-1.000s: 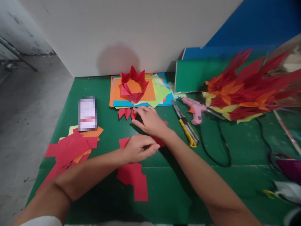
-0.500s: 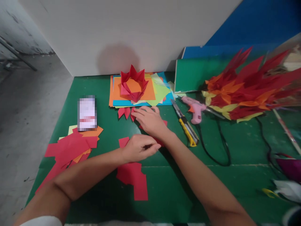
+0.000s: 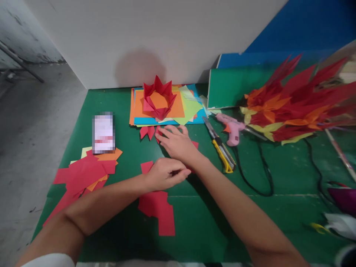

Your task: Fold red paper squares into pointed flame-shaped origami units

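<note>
My right hand (image 3: 178,144) lies low over the green table, fingers spread and slightly bent. Its fingertips touch a small pointed red folded paper piece (image 3: 157,134). Two similar red points (image 3: 147,131) lie just left of it, and more red paper shows from under the right wrist. My left hand (image 3: 167,173) is loosely curled, thumb toward the fingers, next to the right wrist; nothing shows in it. Red paper scraps (image 3: 157,207) lie under and below it. Behind the hands, a red folded-paper ring (image 3: 158,110) with points rests on stacked coloured paper (image 3: 139,107).
A yellow box cutter (image 3: 219,148) and a pink glue gun (image 3: 233,129) with a black cord lie right of the hands. Farther right is a red, orange and yellow paper flower cluster (image 3: 292,100). A phone (image 3: 103,132) rests by red and orange scraps (image 3: 86,172) at left.
The hands stay almost in place. The whole view has shifted very slightly; nothing has visibly been picked up or put down.
</note>
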The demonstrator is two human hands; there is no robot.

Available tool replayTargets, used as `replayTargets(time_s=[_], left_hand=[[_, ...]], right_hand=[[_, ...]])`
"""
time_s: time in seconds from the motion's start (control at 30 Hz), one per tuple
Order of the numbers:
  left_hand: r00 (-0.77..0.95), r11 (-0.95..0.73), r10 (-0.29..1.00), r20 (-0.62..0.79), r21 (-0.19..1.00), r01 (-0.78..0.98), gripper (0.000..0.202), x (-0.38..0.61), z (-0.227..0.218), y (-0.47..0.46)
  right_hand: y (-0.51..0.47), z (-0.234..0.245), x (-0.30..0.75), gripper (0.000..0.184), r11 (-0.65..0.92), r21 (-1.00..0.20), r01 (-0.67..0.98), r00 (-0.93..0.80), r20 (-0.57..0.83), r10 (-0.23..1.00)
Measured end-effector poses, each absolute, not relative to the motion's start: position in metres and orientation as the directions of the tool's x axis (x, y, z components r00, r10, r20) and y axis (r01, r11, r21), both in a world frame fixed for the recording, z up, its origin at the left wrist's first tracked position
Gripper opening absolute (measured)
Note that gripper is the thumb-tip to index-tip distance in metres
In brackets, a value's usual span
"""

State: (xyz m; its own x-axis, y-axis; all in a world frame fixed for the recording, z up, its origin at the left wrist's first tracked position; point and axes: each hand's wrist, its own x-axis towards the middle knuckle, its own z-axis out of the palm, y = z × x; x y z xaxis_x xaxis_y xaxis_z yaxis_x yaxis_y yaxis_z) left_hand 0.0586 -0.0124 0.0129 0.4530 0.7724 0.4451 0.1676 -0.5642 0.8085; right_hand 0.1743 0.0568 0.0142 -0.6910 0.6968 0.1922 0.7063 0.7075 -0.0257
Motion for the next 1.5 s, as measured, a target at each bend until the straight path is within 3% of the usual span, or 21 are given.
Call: replayTargets(time_s=[0.2, 0.43, 0.87, 1.03, 1.13, 1.2, 1.33, 1.43, 1.5], left_hand=[[0.463, -0.579, 0.757, 0.462, 0.802, 0.146, 0.035, 0.058, 0.010, -0.013], [0.490, -0.638, 0.707, 0.511, 0.759, 0.128, 0.032, 0.058, 0.010, -0.014], [0.525, -0.706, 0.643, 0.557, 0.697, 0.125, 0.034, 0.060, 0.009, -0.013], [0.521, -0.707, 0.650, 0.553, 0.691, 0.148, 0.035, 0.058, 0.006, -0.013], [0.516, -0.703, 0.658, 0.548, 0.694, 0.159, 0.035, 0.058, 0.007, -0.013], [0.509, -0.689, 0.670, 0.541, 0.708, 0.155, 0.035, 0.058, 0.009, -0.014], [0.452, -0.542, 0.774, 0.444, 0.833, 0.110, 0.031, 0.058, 0.013, -0.014], [0.321, -0.236, 0.918, 0.232, 0.971, -0.024, 0.027, 0.060, 0.012, -0.011], [0.182, -0.092, 0.977, 0.113, 0.988, -0.122, 0.025, 0.061, 0.010, -0.006]], right_hand=[[0.054, 0.014, 0.165, 0.038, 0.710, -0.069, 0.700, -0.701, 0.124, 0.703], [0.055, 0.008, 0.161, 0.042, 0.748, 0.005, 0.664, -0.744, 0.106, 0.660], [0.044, -0.010, 0.170, 0.056, 0.682, -0.139, 0.718, -0.685, 0.033, 0.728], [0.043, 0.007, 0.181, 0.053, 0.679, -0.173, 0.714, -0.663, 0.144, 0.734], [0.040, 0.025, 0.204, 0.048, 0.579, -0.235, 0.781, -0.536, 0.225, 0.814], [0.035, 0.031, 0.222, 0.042, 0.514, -0.274, 0.813, -0.471, 0.207, 0.857], [0.024, 0.024, 0.246, 0.055, 0.425, -0.293, 0.857, -0.414, 0.100, 0.905], [0.020, 0.015, 0.247, 0.052, 0.392, -0.422, 0.817, -0.383, 0.111, 0.917], [0.021, 0.012, 0.245, 0.049, 0.364, -0.519, 0.773, -0.367, 0.102, 0.925]])
